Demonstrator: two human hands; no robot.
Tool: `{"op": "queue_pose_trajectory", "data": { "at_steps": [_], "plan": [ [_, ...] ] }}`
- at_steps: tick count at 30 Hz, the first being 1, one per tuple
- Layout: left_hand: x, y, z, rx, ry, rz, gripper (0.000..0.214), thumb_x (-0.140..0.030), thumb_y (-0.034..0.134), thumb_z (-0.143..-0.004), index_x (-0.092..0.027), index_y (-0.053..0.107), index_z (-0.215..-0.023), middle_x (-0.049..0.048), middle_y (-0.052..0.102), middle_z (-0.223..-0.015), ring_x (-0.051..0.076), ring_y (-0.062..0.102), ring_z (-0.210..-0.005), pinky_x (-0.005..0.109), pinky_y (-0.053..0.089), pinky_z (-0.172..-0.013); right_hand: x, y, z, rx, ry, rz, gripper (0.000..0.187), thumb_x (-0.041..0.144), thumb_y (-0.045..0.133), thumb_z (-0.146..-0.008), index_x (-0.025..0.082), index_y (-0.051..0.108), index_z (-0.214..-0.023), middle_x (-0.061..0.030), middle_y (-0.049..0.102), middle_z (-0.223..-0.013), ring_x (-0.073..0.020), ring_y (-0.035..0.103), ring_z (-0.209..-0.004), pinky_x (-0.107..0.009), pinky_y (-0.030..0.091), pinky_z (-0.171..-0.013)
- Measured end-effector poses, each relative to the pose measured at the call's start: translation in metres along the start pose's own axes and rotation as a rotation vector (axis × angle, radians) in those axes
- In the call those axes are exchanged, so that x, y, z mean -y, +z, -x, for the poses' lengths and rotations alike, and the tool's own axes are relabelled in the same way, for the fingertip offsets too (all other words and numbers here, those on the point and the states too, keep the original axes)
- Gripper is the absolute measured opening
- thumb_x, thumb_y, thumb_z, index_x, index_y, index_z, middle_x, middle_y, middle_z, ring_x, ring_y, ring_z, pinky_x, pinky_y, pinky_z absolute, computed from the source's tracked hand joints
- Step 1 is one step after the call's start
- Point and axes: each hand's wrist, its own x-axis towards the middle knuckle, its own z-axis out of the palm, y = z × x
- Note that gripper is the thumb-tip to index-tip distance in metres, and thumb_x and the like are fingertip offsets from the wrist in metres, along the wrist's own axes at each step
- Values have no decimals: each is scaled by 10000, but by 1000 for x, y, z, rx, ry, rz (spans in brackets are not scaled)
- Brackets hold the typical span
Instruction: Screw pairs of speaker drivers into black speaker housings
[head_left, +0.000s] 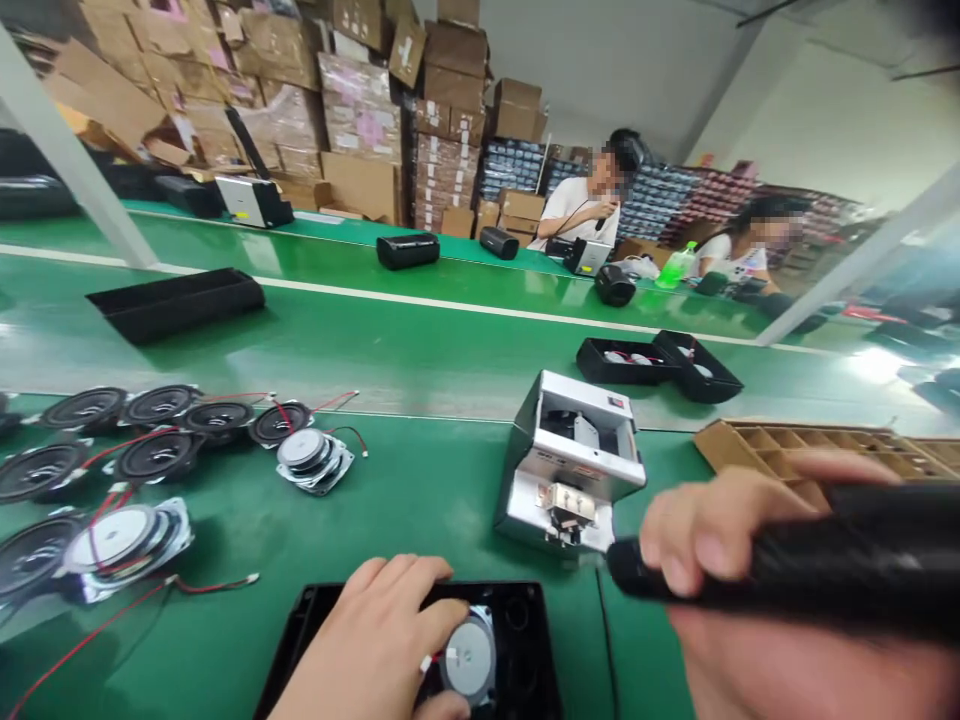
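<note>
My left hand [379, 640] rests on a black speaker housing [517, 640] at the near edge, fingers curled around a round speaker driver [469, 660] seated in it, silver back up. My right hand [720, 545] is closed around a black electric screwdriver [787, 560] held roughly level, its tip pointing left beside the silver screw feeder box [570, 460]. The tip hangs just above the housing's right corner.
Several loose speaker drivers [157, 450] with red and black wires lie at the left on the green bench [420, 490]. A cardboard divider tray [795, 445] is at right, black trays [660, 365] and a long black shell [176, 305] on the conveyor. Two people sit across.
</note>
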Motion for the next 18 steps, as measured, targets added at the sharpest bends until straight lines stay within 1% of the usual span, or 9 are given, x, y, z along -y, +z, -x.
{"op": "queue_pose_trajectory", "data": {
  "at_steps": [1, 2, 4, 6, 8, 10, 12, 15, 18],
  "plan": [
    [4, 4, 2, -28, 40, -38, 527, -380, 969, -734, -393, 764, -1219, 51, 745, -1445, 392, 730, -1274, 619, 626, -1046, 1, 4, -14, 22, -40, 28, 532, 806, 749, -908, 329, 725, -1140, 34, 697, -648, -207, 606, -480, -342, 553, -494],
    [9, 8, 3, -63, 74, -80, 568, -357, 982, -709, -394, 755, -1228, 54, 744, -1455, 392, 739, -1267, 606, 645, -1026, 0, 8, -25, 49, -65, 39, 631, 886, 713, -868, 307, 730, -1117, 27, 702, -640, -207, 602, -467, -328, 530, -457],
    [18, 16, 7, -167, 143, -165, 613, -374, 1000, -673, -378, 748, -1233, 79, 736, -1475, 400, 750, -1254, 574, 675, -974, -9, 15, -38, 45, -58, 44, 693, 948, 704, -809, 298, 735, -1047, 32, 690, -614, -199, 577, -443, -308, 499, -423],
    [27, 20, 10, -283, 224, -240, 630, -488, 983, -697, -362, 737, -1264, 102, 716, -1505, 398, 744, -1271, 557, 671, -974, -18, 21, -40, 13, -35, 51, 683, 940, 759, -763, 294, 733, -985, 43, 673, -585, -193, 560, -425, -295, 482, -416],
    [35, 19, 17, -353, 297, -295, 666, -630, 904, -773, -362, 704, -1350, 93, 695, -1533, 370, 720, -1319, 546, 628, -1049, -22, 25, -37, -9, -18, 72, 700, 944, 793, -712, 288, 729, -950, 47, 661, -559, -193, 549, -413, -292, 464, -414],
    [43, 14, 25, -356, 324, -342, 725, -741, 787, -856, -373, 642, -1462, 63, 672, -1564, 335, 698, -1359, 533, 554, -1141, -23, 25, -35, -15, 1, 83, 732, 962, 787, -697, 289, 722, -977, 52, 660, -558, -189, 542, -410, -289, 449, -412],
    [51, 9, 35, -348, 308, -379, 799, -812, 710, -878, -370, 591, -1533, 51, 643, -1599, 339, 687, -1372, 536, 500, -1175, -23, 23, -34, 13, 1, 95, 750, 986, 717, -748, 290, 700, -1027, 57, 658, -576, -186, 550, -422, -292, 456, -413],
    [63, 6, 47, -337, 274, -382, 906, -865, 690, -843, -352, 552, -1577, 60, 581, -1661, 393, 663, -1391, 577, 467, -1168, -24, 17, -35, 79, -26, 132, 757, 999, 548, -862, 283, 654, -1083, 54, 654, -613, -186, 573, -447, -300, 474, -410],
    [72, 11, 51, -317, 283, -351, 972, -880, 699, -816, -327, 530, -1598, 83, 542, -1690, 421, 638, -1411, 608, 456, -1161, -26, 14, -35, 82, -35, 159, 757, 988, 510, -895, 270, 636, -1102, 53, 649, -620, -188, 580, -450, -307, 475, -408]
  ]
}}
